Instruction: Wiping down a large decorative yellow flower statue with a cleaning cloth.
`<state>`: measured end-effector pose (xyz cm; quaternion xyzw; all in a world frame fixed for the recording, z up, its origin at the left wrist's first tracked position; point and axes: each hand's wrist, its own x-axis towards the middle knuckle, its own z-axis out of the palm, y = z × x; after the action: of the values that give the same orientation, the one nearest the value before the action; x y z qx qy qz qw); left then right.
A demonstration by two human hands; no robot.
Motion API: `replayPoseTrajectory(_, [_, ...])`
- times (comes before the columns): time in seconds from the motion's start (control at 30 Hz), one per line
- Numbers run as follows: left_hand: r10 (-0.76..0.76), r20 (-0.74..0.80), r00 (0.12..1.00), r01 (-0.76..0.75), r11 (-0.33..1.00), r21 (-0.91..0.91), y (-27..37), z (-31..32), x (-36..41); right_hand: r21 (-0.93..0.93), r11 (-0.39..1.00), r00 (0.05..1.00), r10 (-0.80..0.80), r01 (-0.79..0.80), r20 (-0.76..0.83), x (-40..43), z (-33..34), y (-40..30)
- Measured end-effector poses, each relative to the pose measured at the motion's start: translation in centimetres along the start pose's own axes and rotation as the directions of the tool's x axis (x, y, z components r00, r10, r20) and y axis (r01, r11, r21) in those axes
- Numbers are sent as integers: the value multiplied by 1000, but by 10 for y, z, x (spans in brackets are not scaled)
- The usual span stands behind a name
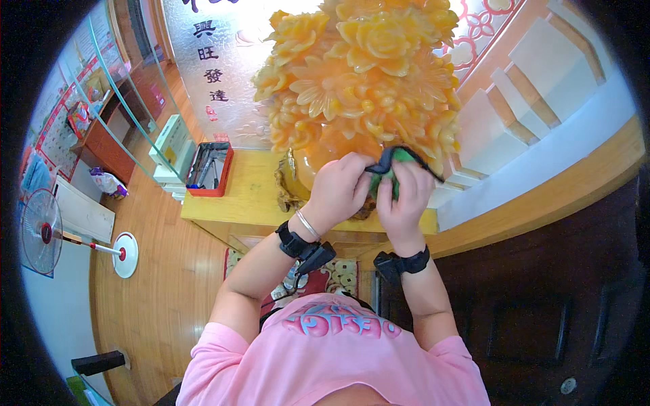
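Note:
Both hands meet in front of a large yellow-orange carved flower sculpture (365, 86), which looks glossy and translucent. Between them is a small green cloth-like piece with a black edge (402, 154). My left hand (341, 187) pinches its dark edge with the fingertips. The green part is bunched in my right hand (406, 195), whose fingers curl over it. Part of the piece is hidden behind the fingers, so its full shape cannot be made out. Beneath the sculpture, a brown-gold base (288, 190) rests on a yellow wooden cabinet top (249, 190).
A red open box (227, 180) of pens and small tools sits on the cabinet's left end, beside white boxes (175, 147) and glass panels (119, 94). A pedestal fan (124, 254) stands on the wooden floor. At right are a white-and-wood rack (553, 56) and a dark door (528, 304).

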<state>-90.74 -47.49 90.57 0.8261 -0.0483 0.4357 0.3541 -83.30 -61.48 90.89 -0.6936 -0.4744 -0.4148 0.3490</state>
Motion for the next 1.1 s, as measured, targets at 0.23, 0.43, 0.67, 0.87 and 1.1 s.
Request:
replayPoseTrajectory(0.23, [-99, -405, 909, 85, 995, -51, -4, -32, -1, 22, 994, 992, -106, 105, 70, 26, 32, -9])
replayPoseTrajectory(0.43, [-263, -387, 884, 197, 959, -202, -3, -39, -6, -80, 995, 998, -63, 62, -14, -17, 40, -16])
replayPoseTrajectory(0.67, [61, -135, 989, -25, 967, 253, -3, -18, -3, 2, 995, 995, 99, -99, -6, -25, 32, -9])
replayPoseTrajectory(0.87, [101, -274, 956, 49, 869, 493, 14, -6, 9, 20, 997, 996, 79, -80, 33, -27, 26, -9])
replayPoseTrajectory(1.1, [228, -257, 939, -119, 917, 380, 2, -19, 11, 454, 762, 886, 424, -461, 188, -37, 49, -9])
